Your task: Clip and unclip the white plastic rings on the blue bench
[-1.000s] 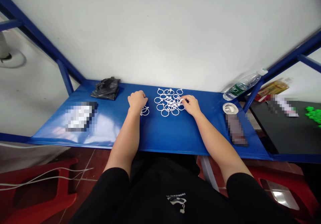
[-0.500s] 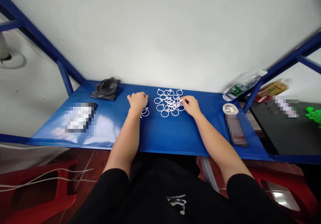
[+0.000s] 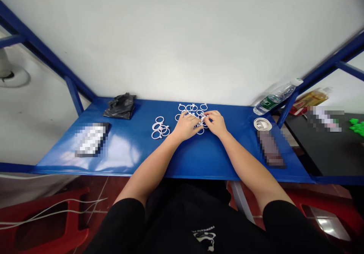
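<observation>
White plastic curtain rings (image 3: 193, 110) lie in a loose, tangled pile near the back edge of a glossy blue metal table (image 3: 182, 157), with a few single rings showing around the far side. A smaller cluster of rings (image 3: 158, 128) sits flat on the tabletop, just left of the pile and apart from it.

Both bare hands are over the pile, close together. The left hand (image 3: 185, 127) covers its near part, with the fingers (image 3: 193, 122) reaching toward the tangle. The right hand (image 3: 216, 123) sits just beside it, its fingers (image 3: 209, 118) drawn narrow at the rings. The two sets of fingertips nearly meet; whether either hand grips a ring cannot be told.

Farther left on the table lie a crumpled black plastic bag (image 3: 120, 106) and a flat, dark-edged item (image 3: 91, 140), pixelated beyond reading. Toward the right end, a clear plastic water bottle with a green label (image 3: 270, 101) lies tilted at the back corner, by the white wall, above a round silver-rimmed tin (image 3: 262, 124) and a pixelated oblong object (image 3: 269, 148). Black sleeves (image 3: 122, 223) cover the upper arms — a red plastic stool (image 3: 51, 223) stands on the floor below, to the left.
</observation>
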Demonstrator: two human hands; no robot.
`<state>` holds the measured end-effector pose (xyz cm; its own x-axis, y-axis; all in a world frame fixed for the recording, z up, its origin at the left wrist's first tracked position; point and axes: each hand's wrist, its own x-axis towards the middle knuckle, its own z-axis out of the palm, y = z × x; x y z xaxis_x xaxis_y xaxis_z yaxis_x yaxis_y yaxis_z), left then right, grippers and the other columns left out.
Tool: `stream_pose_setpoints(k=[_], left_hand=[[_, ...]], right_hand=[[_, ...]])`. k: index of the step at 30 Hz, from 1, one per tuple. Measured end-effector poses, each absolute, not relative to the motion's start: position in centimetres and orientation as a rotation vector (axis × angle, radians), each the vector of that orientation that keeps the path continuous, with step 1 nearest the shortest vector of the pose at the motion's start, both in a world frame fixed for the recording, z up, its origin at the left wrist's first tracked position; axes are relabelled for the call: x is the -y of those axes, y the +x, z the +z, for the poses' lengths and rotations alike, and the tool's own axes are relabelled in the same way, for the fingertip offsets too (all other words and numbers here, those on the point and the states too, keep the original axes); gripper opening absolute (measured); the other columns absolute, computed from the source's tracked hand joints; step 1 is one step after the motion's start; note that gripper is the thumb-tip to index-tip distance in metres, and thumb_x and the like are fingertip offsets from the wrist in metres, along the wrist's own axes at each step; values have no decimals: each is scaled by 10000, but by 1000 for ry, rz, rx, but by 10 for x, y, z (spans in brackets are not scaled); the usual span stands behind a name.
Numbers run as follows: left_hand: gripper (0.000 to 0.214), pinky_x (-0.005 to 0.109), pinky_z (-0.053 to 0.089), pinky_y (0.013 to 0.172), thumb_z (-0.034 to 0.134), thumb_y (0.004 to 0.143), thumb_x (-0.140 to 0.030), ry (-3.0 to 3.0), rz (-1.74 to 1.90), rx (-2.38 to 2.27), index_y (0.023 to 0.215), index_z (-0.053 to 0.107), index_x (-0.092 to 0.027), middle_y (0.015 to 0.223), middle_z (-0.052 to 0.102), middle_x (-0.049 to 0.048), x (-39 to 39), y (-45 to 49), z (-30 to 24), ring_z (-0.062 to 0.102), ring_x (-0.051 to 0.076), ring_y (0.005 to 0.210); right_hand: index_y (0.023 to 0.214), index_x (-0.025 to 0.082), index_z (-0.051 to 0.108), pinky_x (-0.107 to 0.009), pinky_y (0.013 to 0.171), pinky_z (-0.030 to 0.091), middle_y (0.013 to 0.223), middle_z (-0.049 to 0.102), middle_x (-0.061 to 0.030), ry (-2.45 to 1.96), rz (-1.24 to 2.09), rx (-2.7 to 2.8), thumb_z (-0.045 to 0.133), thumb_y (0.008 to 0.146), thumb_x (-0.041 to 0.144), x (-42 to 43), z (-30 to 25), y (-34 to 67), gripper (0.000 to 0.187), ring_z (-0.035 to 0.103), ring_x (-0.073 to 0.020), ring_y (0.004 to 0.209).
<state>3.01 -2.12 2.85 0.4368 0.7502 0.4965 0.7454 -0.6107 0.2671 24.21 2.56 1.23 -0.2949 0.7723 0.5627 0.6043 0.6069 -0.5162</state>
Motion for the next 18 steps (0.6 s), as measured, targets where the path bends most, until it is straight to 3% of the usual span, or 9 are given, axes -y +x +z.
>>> stream_pose_setpoints(k=[4,7,10,18], left_hand=[[256,521,357,1216,565,1076,-368,2644,946,-1422,999,768,-231,1002,811,54,23,27,35,721,234,978],[264,523,358,1216,546,1085,-358,2628,941,-1434,1011,759,-220,1025,812,58,23,25,37,723,237,989],[274,518,361,1213,534,1088,-352,2620,933,-1441,997,753,-216,1028,811,58,22,24,37,722,238,990],[310,494,392,1171,496,1067,-292,2637,918,-1400,928,755,-192,921,787,81,18,21,36,712,237,934]], right_hand=[[790,264,759,-490,1008,556,1051,814,-58,-1071,271,2026,654,986,326,-23,12,238,231,707,-270,1051],[990,267,787,-495,1012,561,1103,809,-69,-1051,246,2027,651,1005,386,-21,14,237,182,710,-281,1078],[1186,266,762,-510,1035,555,1198,794,-85,-975,198,2032,643,1018,442,-18,17,237,271,704,-294,1137],[1223,274,764,-550,1108,519,1294,770,-88,-846,239,2174,589,1037,527,-7,28,233,360,681,-300,1225]])
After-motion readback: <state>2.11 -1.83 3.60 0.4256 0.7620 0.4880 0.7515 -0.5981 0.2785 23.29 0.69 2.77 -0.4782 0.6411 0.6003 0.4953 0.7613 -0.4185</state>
